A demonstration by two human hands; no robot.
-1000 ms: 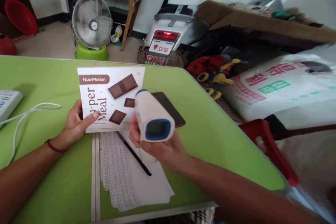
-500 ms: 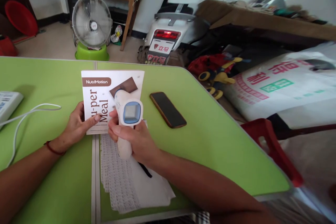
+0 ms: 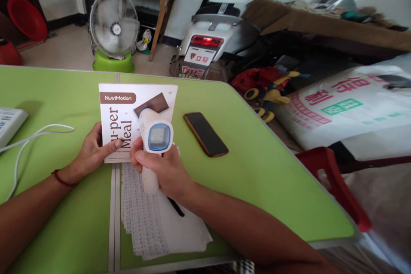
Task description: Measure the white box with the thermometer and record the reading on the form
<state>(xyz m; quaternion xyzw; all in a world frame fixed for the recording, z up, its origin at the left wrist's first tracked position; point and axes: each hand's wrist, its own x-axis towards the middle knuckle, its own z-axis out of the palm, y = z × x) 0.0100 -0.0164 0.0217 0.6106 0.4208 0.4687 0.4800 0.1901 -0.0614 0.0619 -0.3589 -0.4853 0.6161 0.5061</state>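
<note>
Thermometer gun (image 3: 156,142) has swung left since a second ago, off the phone (image 3: 206,134); its screen (image 3: 158,137) went from dark to pale. My right hand (image 3: 167,171) is wrapped round its grip (image 3: 150,182), in front of the NutriMotion pack (image 3: 133,115), above the papers (image 3: 160,227). My left hand (image 3: 91,150) pinches the pack's left edge. Done: both items in hand, screen lit (digits, if any, unreadable). Outstanding: neither is set down on the surface (image 3: 257,171).
</note>
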